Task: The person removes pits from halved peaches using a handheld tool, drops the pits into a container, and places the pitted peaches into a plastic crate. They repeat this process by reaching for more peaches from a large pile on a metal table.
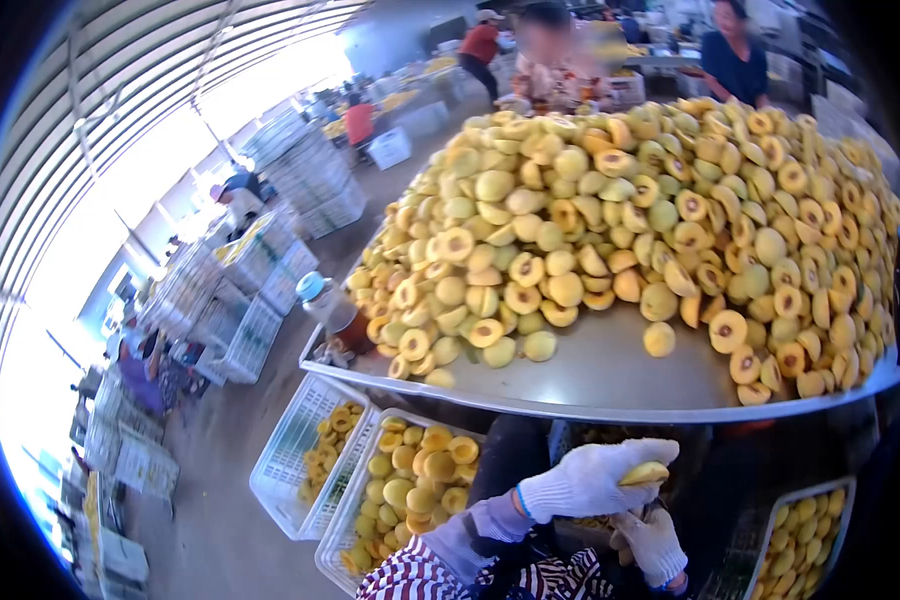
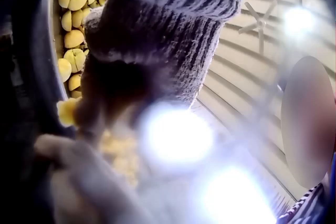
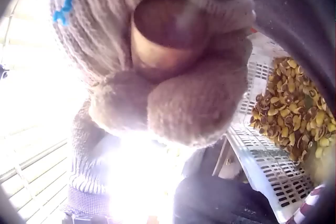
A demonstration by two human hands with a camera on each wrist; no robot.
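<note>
A work shed seen from where I stand: a ribbed roof (image 1: 190, 45) spans the upper left of the frame, and several people sit or stand toward the top and left. A metal worktop (image 1: 580, 360) fills the upper right, bearing a broad heap (image 1: 620, 220) of halved yellow fruit, many with dark hollows showing. At lower centre-left stand two white crates, an outer crate (image 1: 280, 480) and an inner crate (image 1: 330, 555), both holding fruit; a third crate (image 1: 847, 500) lies at lower right. A bottle (image 1: 350, 325) with a blue cap rests near the worktop's left corner.

Below the worktop's edge, at lower centre, are the gloved hands. The left hand (image 1: 595, 480) pinches a fruit half (image 1: 645, 473); the right hand (image 1: 655, 543) is curled round a handle (image 3: 167, 32), apparently wooden, whose round end faces the wrist view. Its far end is hidden.

Principal relation: the fruit half lies just above the right hand in the frame, its long axis running roughly crosswise and rising slightly rightward. The left hand is nearer, being in contact; whether the tool touches the fruit cannot be told.
</note>
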